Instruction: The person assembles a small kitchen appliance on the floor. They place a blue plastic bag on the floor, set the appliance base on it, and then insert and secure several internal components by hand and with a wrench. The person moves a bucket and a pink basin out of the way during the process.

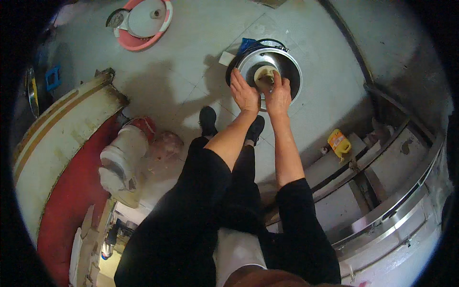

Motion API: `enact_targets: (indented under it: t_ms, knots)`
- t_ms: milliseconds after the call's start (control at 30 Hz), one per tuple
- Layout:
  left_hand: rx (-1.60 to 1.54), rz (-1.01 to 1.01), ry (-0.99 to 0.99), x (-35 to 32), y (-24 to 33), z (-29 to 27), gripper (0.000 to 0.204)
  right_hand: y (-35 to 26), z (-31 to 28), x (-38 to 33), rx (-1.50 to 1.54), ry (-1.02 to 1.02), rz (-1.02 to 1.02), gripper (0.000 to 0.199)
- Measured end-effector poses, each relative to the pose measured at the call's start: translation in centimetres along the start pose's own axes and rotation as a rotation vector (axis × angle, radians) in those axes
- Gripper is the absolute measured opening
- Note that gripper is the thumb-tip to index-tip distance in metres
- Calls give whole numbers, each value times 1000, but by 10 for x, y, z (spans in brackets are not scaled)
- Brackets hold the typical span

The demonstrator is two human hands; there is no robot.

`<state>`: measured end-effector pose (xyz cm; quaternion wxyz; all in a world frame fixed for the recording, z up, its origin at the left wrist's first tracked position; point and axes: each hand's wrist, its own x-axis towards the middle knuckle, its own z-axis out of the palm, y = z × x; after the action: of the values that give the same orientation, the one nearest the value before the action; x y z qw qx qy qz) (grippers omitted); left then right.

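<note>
A round, shiny metal pot point(295, 67) stands on the floor beyond my feet. Inside it is a pale, cream-coloured round piece point(262, 76) with a dark middle; its exact kind is unclear. My left hand point(245, 95) lies along the pot's left near side, fingers stretched out, with nothing visible in it. Over the near part of the pot, my right hand point(278, 97) bends its fingers at the cream piece. Its fingertips overlap that piece, and whatever they pinch is too small to make out.
Behind the pot lie a blue item point(247, 45) and a black cable point(271, 41). A pink basin point(135, 44) stands at the far left. White buckets point(117, 160) are on my left. To my right are a yellow jug point(339, 143) and a metal frame point(382, 155).
</note>
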<state>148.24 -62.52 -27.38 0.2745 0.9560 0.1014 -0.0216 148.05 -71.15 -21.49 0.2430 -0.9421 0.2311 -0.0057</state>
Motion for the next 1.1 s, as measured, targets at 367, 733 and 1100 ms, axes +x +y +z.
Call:
enact_targets:
  t_ms: [367,733,1100]
  knots:
    - [-45,-53,-64,-2,3,-4,80,4,5,16,14,-66,-126,19]
    - [-71,-30,-45,0,10,-13,83,17,3,25,34,-229,-116,12]
    - [-85,-22,-36,-3,3,-7,80,16,-4,25,-29,-265,-23,19]
